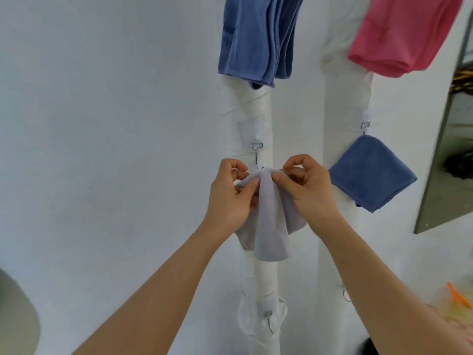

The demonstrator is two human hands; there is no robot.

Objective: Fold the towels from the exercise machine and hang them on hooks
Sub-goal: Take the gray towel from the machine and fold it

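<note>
Left hand (pixel 227 198) and right hand (pixel 307 188) pinch a grey towel (pixel 271 226) between them, just below a hook (pixel 258 155).

Both hands (pixel 268 190) hold a towel (pixel 271 221) just below the hook (pixel 258 155), left of a hanging towel (pixel 371 172).

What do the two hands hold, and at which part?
Both the left hand and the right hand pinch the pale grey towel at its top fold.
</note>
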